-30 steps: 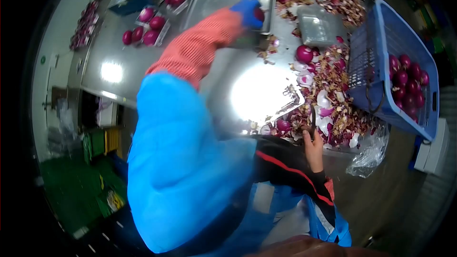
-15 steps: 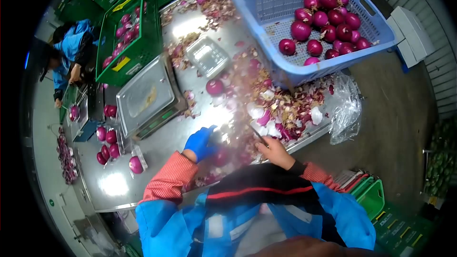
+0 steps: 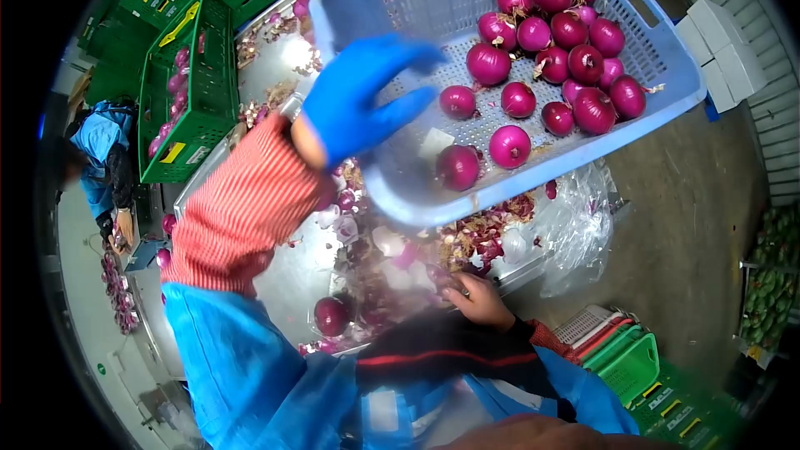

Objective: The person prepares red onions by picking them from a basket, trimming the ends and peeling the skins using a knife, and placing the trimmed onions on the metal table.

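Observation:
My left hand (image 3: 358, 100), in a blue glove, reaches over the left side of the blue plastic basket (image 3: 492, 200). Its fingers are spread and hold nothing. Red onions (image 3: 593, 110) lie heaped toward the basket's right side, with a few nearer, such as one onion (image 3: 457, 167) by the front wall. Low over the table's front edge, my bare right hand (image 3: 482, 302) is closed on a small knife; lens smear hides most of its blade here. Loose onion skins (image 3: 487, 233) lie just beyond that hand. A single red onion (image 3: 332, 317) rests on the metal table (image 3: 296, 275).
A green crate (image 3: 187, 100) of packed onions stands at the back left. A co-worker (image 3: 104, 158) in blue stands beyond it. Crumpled clear plastic (image 3: 575, 225) hangs at the table's right edge. Green crates (image 3: 625, 367) are stacked at lower right. A blurred patch crosses the view's middle.
My left hand has moved up and forward from the table to above the basket, its fingers spreading. My right hand stays near the table edge. The view has shifted, so the basket looks larger.

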The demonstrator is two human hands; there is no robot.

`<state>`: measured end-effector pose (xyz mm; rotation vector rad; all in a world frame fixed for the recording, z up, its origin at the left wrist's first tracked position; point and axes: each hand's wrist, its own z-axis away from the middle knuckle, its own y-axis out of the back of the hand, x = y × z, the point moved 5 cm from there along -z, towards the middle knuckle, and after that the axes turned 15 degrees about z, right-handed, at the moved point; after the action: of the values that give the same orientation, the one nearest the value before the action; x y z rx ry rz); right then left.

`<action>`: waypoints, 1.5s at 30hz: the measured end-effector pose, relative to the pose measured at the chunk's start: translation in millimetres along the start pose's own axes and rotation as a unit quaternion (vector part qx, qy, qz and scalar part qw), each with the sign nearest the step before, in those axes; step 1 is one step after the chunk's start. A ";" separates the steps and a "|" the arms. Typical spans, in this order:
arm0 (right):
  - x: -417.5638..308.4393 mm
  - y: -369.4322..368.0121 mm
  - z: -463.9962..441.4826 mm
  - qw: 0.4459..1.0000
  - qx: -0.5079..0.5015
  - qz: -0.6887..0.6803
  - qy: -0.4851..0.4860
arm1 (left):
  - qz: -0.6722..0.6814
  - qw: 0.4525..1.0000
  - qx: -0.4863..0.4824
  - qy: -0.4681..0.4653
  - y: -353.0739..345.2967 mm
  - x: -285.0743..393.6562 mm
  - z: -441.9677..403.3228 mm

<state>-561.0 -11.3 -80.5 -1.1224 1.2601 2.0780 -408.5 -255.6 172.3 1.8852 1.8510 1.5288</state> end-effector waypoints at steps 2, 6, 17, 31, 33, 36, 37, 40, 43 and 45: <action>7.7 9.8 -1.5 0.999 -0.006 -0.037 -0.025 | 0.025 0.999 -0.039 -0.001 -31.7 -19.3 -48.3; 18.9 24.4 -4.1 0.996 -0.029 -0.079 -0.038 | 0.046 0.972 -0.191 0.126 -114.0 -76.3 -106.4; 27.7 32.5 -8.7 0.997 0.009 -0.065 0.043 | -0.102 0.842 -0.524 0.080 -282.3 -122.6 -43.1; 19.6 47.3 42.0 0.980 0.199 -0.003 -0.008 | 0.108 0.938 -0.232 0.233 -205.7 -85.5 -93.4; 17.8 48.0 47.8 0.975 0.211 -0.045 -0.042 | 0.353 0.873 -0.103 0.320 -161.8 -65.6 -100.7; 2.8 59.7 54.8 0.953 0.264 -0.127 -0.073 | 0.582 0.764 0.018 0.276 -103.1 11.4 -76.8; -10.5 66.4 58.2 0.937 0.307 -0.150 -0.065 | 0.621 0.739 0.019 0.262 -90.0 30.4 -62.6; -25.4 75.5 59.5 0.929 0.334 -0.156 -0.039 | 0.708 0.658 0.042 0.253 -69.4 70.6 -2.4; -79.9 100.6 63.3 0.913 0.405 -0.021 0.045 | 0.729 0.616 0.076 0.289 -64.3 102.7 57.7; -113.8 105.1 62.5 0.896 0.425 0.054 0.115 | 0.767 0.549 0.105 0.314 -70.9 107.3 99.8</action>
<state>-598.4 -3.2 82.1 -0.8827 2.0856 1.1961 -416.5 -97.0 136.5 3.6838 -0.4197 2.4878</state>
